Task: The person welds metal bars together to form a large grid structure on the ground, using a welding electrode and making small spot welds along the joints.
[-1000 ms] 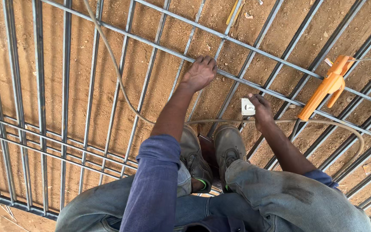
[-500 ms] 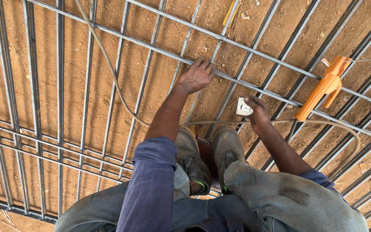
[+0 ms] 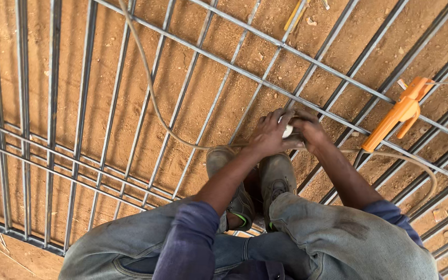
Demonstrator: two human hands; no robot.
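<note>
Your grip is a shared one: both hands are closed together around a small white object [image 3: 288,130], of which only a sliver shows between the fingers, so its shape cannot be told. Your left hand [image 3: 269,136] wraps it from the near side, fingers curled over the top; your right hand [image 3: 310,129] presses in from the other side, touching the left. Hands and white object sit just above the toes of your shoes, over one of the long bars of the grid.

Nearest to you are your bent knees in dusty blue-grey trousers [image 3: 338,243] and the dark purple-blue sleeve [image 3: 190,243] of your left arm. Just beyond them your two worn grey-brown shoes [image 3: 276,179] stand side by side on the welded grey steel bar grid [image 3: 53,129], which lies flat on the reddish-brown dirt ground [image 3: 208,98] and reaches from the near left corner out past every other edge of the view.

A thin tan cable [image 3: 146,78] runs from the far edge across the grid, curves in toward your hands, and loops on to the right. Further right, well apart from your hands, an orange plastic-handled clamp [image 3: 397,115] rests on a diagonal bar. At the far edge, a yellow stick-like piece [image 3: 294,14] lies on the dirt between bars.
</note>
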